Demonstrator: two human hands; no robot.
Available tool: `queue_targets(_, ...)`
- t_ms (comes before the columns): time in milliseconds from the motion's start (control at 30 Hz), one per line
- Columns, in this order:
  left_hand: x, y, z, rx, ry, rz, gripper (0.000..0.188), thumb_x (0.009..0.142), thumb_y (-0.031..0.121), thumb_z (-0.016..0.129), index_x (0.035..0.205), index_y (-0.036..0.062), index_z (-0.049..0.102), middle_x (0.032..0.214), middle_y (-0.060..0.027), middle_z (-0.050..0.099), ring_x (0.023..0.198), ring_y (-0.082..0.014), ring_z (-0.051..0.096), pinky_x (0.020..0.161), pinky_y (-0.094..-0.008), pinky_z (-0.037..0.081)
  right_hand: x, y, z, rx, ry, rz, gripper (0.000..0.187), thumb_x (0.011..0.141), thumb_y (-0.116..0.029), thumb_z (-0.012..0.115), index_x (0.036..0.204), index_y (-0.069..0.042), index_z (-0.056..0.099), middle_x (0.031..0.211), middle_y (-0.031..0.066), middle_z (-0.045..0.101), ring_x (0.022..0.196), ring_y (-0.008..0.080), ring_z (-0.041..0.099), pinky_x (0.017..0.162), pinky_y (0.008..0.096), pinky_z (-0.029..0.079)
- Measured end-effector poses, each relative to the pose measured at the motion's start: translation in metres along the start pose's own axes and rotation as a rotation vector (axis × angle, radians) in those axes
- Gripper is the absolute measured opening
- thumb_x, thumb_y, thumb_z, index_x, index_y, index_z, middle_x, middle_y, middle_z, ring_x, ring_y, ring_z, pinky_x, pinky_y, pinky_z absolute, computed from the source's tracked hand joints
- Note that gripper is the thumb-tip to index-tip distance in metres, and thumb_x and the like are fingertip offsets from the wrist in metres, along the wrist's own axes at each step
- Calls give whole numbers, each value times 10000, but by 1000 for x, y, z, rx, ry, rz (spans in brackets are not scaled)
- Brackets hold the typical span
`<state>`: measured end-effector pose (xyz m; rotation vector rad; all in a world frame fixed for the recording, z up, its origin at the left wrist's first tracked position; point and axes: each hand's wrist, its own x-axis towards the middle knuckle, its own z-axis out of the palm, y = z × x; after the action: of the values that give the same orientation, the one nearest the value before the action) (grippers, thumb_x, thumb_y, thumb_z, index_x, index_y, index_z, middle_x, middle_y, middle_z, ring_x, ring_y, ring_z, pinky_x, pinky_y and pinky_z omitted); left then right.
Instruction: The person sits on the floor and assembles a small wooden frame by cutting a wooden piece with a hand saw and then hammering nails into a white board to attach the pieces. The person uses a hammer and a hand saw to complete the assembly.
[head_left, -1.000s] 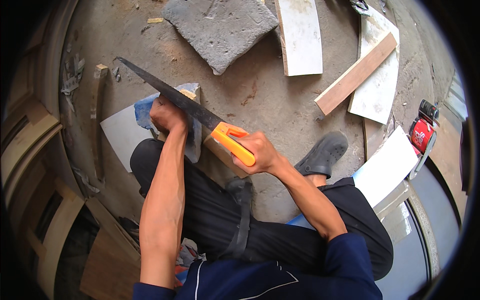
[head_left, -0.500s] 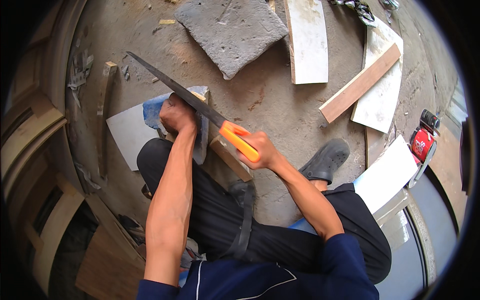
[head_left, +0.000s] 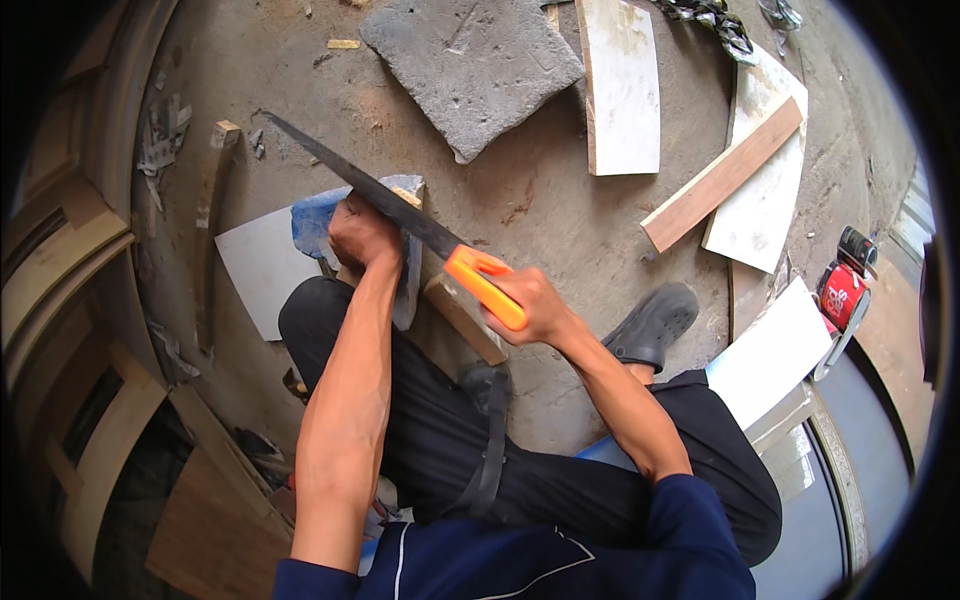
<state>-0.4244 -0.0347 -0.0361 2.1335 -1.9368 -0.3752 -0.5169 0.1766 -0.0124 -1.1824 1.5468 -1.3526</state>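
Observation:
A handsaw with an orange handle (head_left: 486, 290) is in my right hand (head_left: 535, 305), fingers wrapped round the grip. Its dark blade (head_left: 370, 188) slants away to the far left, passing just beyond the knuckles of my left hand. My left hand (head_left: 366, 232) is closed and presses down on a piece of wood, mostly hidden beneath it. The pale end of that wood (head_left: 407, 196) shows past the blade. Under it stands a grey block with a blue-stained face (head_left: 312, 228). Another wooden piece (head_left: 466, 322) leans between this block and my foot.
A rough concrete slab (head_left: 470, 75) lies ahead. White boards (head_left: 622, 90) and a brown wooden strip (head_left: 722, 175) are to the right, near a red-and-black power tool (head_left: 845, 290). A narrow wood stick (head_left: 213, 235) and wooden frames (head_left: 75, 260) are at the left.
The view has shifted slightly. Both hands keep their grips, and the saw stays across the wood with little visible movement.

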Motion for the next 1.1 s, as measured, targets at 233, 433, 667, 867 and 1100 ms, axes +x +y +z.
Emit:
queue_targets(233,2,-3,2,-36,30,-23,439,837,395,595,657,-1,659,650,-210,635,557,-365,598,512,-469,402,-5,7,1,84,7,-3,70,675,-66,621,692,-40,558,590,124,558,518,323,568,514,376,459)
queue_targets(433,3,-8,-1,-194,-75,159,396,844,357,558,711,4,677,689,-194,659,611,-375,626,553,-474,421,25,6,3,23,-31,-7,150,681,-159,666,722,-56,566,603,113,562,544,334,569,523,397,466)
queue_targets(667,5,1,0,29,5,-28,391,844,355,572,684,15,680,673,-203,648,564,-357,608,513,-458,407,-18,7,-9,46,-19,46,161,687,-159,665,716,-49,551,612,128,561,547,336,566,522,402,461)
queue_targets(867,-2,7,-5,-84,-33,32,314,845,262,583,697,3,678,688,-220,644,563,-362,589,513,-457,405,34,10,1,-29,-90,10,131,685,-141,660,761,-54,598,632,113,584,566,324,592,533,381,477)
queue_targets(1100,2,-1,3,-70,48,-18,463,848,377,561,583,-1,592,573,-204,581,480,-350,523,486,-475,340,-24,2,-19,84,-46,70,171,692,-165,670,709,-49,547,628,128,576,547,349,561,518,407,452)
